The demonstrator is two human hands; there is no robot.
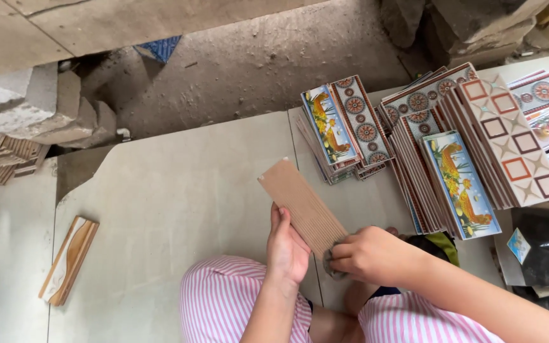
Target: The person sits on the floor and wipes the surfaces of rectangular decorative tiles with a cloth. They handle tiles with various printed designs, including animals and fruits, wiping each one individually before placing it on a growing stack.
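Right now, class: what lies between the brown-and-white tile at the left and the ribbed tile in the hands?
Head view: only bare grey floor slab separates the brown-and-white tile from the ribbed tile.

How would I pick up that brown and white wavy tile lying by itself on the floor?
The long brown and white wavy-patterned tile lies flat and alone on the grey floor slab. Probably best to come from above and pinch its two long edges near the middle: it is narrow there, and nothing crowds either side.
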